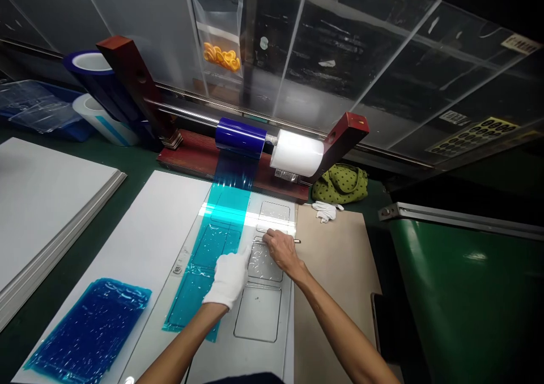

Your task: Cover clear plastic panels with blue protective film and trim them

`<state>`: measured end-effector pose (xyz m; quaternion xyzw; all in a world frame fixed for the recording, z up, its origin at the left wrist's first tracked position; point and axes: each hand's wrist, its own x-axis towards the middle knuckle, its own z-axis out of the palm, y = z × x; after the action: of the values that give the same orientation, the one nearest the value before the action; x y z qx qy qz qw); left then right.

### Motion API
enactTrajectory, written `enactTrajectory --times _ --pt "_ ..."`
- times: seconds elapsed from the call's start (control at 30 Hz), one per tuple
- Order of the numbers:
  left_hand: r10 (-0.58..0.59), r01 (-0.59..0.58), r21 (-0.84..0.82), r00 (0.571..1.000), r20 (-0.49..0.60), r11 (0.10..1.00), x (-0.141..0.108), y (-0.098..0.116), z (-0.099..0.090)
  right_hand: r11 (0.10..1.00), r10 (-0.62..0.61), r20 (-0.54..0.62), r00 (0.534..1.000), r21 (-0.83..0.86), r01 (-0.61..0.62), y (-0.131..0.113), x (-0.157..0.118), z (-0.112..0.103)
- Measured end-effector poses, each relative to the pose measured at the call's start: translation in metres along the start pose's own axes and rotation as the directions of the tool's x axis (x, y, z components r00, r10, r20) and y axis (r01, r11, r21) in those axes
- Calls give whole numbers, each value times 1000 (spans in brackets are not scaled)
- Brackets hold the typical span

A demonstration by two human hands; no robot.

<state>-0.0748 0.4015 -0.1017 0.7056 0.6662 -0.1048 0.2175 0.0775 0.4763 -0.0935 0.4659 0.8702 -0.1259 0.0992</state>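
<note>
My left hand [230, 276], in a white glove, rests at the right edge of a strip of blue film [198, 282]. Its index finger points forward to the rectangular outlines, and I see nothing held in it. My bare right hand [281, 251] is closed around a slim pen-like tool [297, 241], whose end sticks out to the right. That hand is over a row of clear, rounded rectangular panels [266, 262]. The strip of film runs down from a dark blue roll [241, 137] and covers similar outlines on a glass-like board [221, 367].
A red wooden stand [195, 154] carries the blue roll and a white roll [297, 152]. Stacked blue film sheets [91, 330] lie at left, near white boards [46, 194]. Brown board [331, 271], a glove [326, 210] and a green dotted pouch [341, 183] are at right.
</note>
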Motion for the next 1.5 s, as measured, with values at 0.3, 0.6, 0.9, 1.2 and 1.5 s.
enactTrajectory --times 0.3,0.6,0.9,1.2,1.5 --pt "20 -26 -48 993 -114 999 -8 -2 -10 958 283 66 957 17 -285 68 -71 -14" --pt "-11 -24 -135 968 -253 991 -53 -16 0 807 436 187 880 353 -474 52 -141 15" --pt "49 -61 -21 936 -349 998 -84 2 49 558 402 189 896 725 -404 24 -142 60" --pt "146 -137 52 920 -363 989 -50 17 29 169 268 255 929 937 -305 20 -143 62" --pt "157 -174 -15 920 -358 985 -76 10 4 85 331 192 924 969 -232 27 -164 55"
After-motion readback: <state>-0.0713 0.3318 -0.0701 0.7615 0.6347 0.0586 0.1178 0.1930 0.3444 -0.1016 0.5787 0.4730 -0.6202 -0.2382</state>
